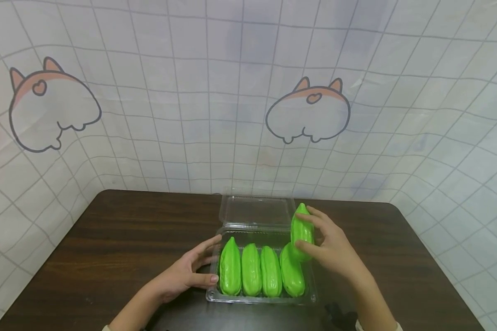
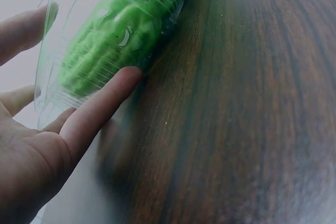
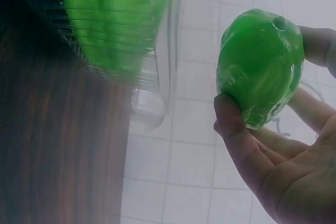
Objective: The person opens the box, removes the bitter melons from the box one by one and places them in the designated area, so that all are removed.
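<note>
Four gourds [image 1: 262, 271] fill tray [image 1: 261, 299]; right hand [image 1: 329, 248] lifts fifth [image 1: 301, 231].

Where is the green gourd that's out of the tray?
In the head view, the right hand holds the green gourd upright above the clear tray's right end.

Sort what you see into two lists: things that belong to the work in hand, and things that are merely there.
In the work:
- right hand, gripping a green gourd above the box
- clear plastic box, lid open
- four green gourds lying in the box
- left hand, fingers straight against the box's left side

Merely there:
- dark wooden table
- checked backdrop with cartoon animals
</note>
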{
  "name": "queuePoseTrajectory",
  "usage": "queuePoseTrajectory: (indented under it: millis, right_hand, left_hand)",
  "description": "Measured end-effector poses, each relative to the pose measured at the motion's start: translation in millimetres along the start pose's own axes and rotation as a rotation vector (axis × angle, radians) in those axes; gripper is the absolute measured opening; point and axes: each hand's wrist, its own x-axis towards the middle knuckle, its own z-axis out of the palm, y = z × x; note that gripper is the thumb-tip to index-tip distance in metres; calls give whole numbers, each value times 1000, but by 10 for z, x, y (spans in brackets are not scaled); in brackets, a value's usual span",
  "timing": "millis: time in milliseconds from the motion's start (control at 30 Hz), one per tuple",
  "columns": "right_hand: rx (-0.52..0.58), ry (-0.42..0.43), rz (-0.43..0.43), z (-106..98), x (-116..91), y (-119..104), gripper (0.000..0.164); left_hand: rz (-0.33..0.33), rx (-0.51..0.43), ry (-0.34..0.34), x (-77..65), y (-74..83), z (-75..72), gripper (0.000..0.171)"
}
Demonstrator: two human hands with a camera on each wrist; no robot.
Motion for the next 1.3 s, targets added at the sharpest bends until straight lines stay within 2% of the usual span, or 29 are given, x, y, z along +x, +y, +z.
queuePoseTrajectory:
  millis: [267,567,1000,1300]
  right_hand:
    - [-7,7,46,-36,21,107,58]
    - [-26,-3,38,-94,56,190,60]
    - [-11,-31,109,-209,203,386,59]
    - [-33,-41,121,-269,311,464,58]
  left_hand:
    - [-10,-12,-6,-8,-20,-12,88]
    - [-12,-8,3,-3,-15,-11,89]
    - [19,-8,-1,-13,2,-9,88]
    - [-14,-11,-10,-14,-29,1,89]
